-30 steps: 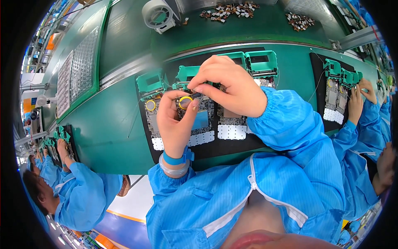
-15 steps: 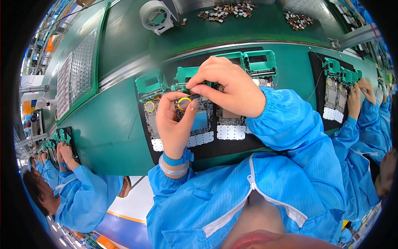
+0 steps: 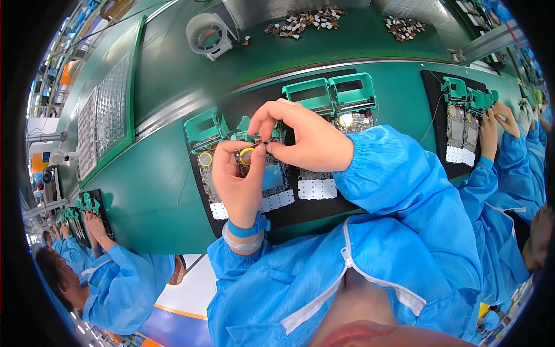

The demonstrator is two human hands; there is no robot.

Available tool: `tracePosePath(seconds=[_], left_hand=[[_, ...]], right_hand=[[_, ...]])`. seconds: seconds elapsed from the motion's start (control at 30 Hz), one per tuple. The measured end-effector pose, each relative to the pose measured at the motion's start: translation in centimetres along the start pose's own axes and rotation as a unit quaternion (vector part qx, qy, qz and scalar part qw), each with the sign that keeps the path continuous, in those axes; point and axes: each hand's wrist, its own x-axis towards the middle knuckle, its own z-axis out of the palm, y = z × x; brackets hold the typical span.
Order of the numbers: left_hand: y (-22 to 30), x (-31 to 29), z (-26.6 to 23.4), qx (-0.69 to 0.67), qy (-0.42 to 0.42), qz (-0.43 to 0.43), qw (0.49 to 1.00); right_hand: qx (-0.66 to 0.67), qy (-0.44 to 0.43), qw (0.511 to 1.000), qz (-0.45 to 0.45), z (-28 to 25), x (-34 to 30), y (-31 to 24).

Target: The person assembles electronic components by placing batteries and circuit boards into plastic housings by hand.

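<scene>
Two hands: the left hand (image 3: 236, 179) and the right hand (image 3: 312, 141) meet at the upper end of one circuit board (image 3: 273, 177), fingertips nearly together.
Left grip: thumb and forefinger curl around a yellow-ringed disc (image 3: 246, 156); I cannot tell whether they pinch anything.
Right grip: thumb and forefinger come close together, bent downward; whatever might be between them is too small to make out.
Board: second from the left in a row on the black mat (image 3: 315, 215), a blue patch on its face, a white strip (image 3: 278, 200) along its near end.
Green frames: two (image 3: 306, 95) (image 3: 352, 91) stand side by side beyond the right hand.
Far side: a round white fan (image 3: 208, 36) and two heaps of small parts (image 3: 306, 22) (image 3: 404, 28).
Neighbour: another person's hands (image 3: 498, 120) work at a mat over to the right.
</scene>
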Motion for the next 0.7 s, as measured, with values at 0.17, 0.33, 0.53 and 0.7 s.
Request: tracePosePath(seconds=[0.17, 0.33, 0.53, 0.7], left_hand=[[-0.2, 0.3, -0.2, 0.007, 0.003, 0.006, 1.000], [0.6, 0.7, -1.0, 0.057, 0.021, -0.091, 0.994], [-1.5, 0.6, -1.8, 0.306, 0.011, -0.054, 0.950], [1.2, -0.9, -1.5, 0.518, 0.060, -0.002, 0.853]], right_hand=[[-0.006, -0.013, 1.000, -0.022, -0.5, 0.4, 0.1], [-0.279, 0.134, 0.948, -0.067, -6.9, 5.2, 2.1], [-0.493, 0.254, 0.832, -0.004, -9.7, 8.9, 9.4], [-0.461, 0.186, 0.867, -0.022, -9.5, 8.9, 9.4]])
